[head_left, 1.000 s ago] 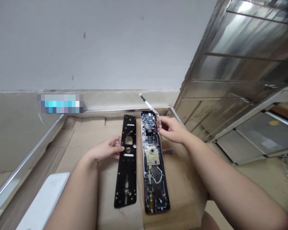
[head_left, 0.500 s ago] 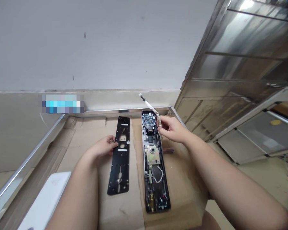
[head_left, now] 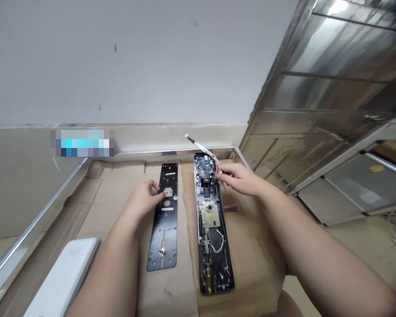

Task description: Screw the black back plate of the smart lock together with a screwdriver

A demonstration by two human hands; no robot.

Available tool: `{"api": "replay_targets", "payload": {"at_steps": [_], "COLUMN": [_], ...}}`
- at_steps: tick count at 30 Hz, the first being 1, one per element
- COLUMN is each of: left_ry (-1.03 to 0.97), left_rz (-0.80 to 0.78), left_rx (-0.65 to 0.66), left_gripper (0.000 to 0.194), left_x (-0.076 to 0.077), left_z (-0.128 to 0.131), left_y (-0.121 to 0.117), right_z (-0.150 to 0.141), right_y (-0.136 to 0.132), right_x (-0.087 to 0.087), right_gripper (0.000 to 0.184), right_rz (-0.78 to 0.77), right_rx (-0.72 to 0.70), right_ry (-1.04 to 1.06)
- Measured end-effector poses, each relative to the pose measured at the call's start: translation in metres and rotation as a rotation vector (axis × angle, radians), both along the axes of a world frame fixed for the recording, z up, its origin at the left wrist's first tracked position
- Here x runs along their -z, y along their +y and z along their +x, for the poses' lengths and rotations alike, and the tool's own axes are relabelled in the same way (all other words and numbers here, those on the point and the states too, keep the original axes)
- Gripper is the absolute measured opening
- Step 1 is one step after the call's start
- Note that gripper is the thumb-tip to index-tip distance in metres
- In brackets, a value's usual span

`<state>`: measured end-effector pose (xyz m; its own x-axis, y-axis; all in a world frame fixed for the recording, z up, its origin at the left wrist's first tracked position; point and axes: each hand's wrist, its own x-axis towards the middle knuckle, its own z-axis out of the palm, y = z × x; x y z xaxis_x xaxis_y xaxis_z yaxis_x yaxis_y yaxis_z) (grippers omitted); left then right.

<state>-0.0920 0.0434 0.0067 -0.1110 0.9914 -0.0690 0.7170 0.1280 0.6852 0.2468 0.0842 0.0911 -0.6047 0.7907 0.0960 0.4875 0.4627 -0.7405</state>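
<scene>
A long black metal plate (head_left: 167, 220) with slots and a round hole lies on the cardboard. My left hand (head_left: 148, 196) hovers at its left edge, thumb over the plate and fingers apart, holding nothing. Right of the plate lies a black door lock housing (head_left: 218, 246) with its inside facing up. It shows a circuit board (head_left: 204, 165), a square metal mechanism (head_left: 210, 214) and a white wire loop. My right hand (head_left: 239, 178) pinches a white sleeved cable (head_left: 203, 149) near the housing's upper right edge. The cable's free end, with a small white connector, points up and left.
Brown cardboard (head_left: 115, 189) lines a metal-rimmed bench against the wall. A white oblong object (head_left: 64, 275) lies at the lower left. A short brown rod-like piece (head_left: 231, 208) sticks out beside the housing. Metal cabinets (head_left: 303, 101) stand on the right.
My left hand has let go of the plate's edge, and the plate now lies flatter. The cable's free end has swung slightly left and down, with my right hand still pinching it.
</scene>
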Motion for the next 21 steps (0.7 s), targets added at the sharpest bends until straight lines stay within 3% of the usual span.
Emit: {"api": "replay_targets", "payload": {"at_steps": [5,10,14,17,19,21], "left_ry": [-0.375,-0.539,-0.665,-0.695,-0.716,-0.732], "left_rz": [0.158,0.026,-0.016,-0.051,-0.085,-0.114], "left_rx": [0.289,0.431,0.426,0.427,0.428,0.42], "left_gripper": [0.028,0.054,0.069,0.071,0.072,0.073], "left_x": [-0.023,-0.026,-0.015,-0.008,-0.006,-0.007], "left_z": [0.045,0.081,0.091,0.091,0.09,0.089], "left_y": [-0.019,-0.035,-0.035,-0.032,-0.031,-0.031], "right_z": [0.001,-0.002,-0.007,-0.014,-0.018,-0.02], "right_y": [0.003,0.006,0.007,0.01,0.012,0.015], "right_x": [0.005,0.011,0.017,0.019,0.02,0.022], "right_gripper": [0.033,0.027,0.032,0.016,0.017,0.02], "right_rz": [-0.349,-0.385,-0.273,0.006,0.205,0.301], "right_rx": [0.197,0.14,0.061,0.174,0.242,0.247], "right_ry": [0.241,0.459,0.453,0.306,0.161,0.031]}}
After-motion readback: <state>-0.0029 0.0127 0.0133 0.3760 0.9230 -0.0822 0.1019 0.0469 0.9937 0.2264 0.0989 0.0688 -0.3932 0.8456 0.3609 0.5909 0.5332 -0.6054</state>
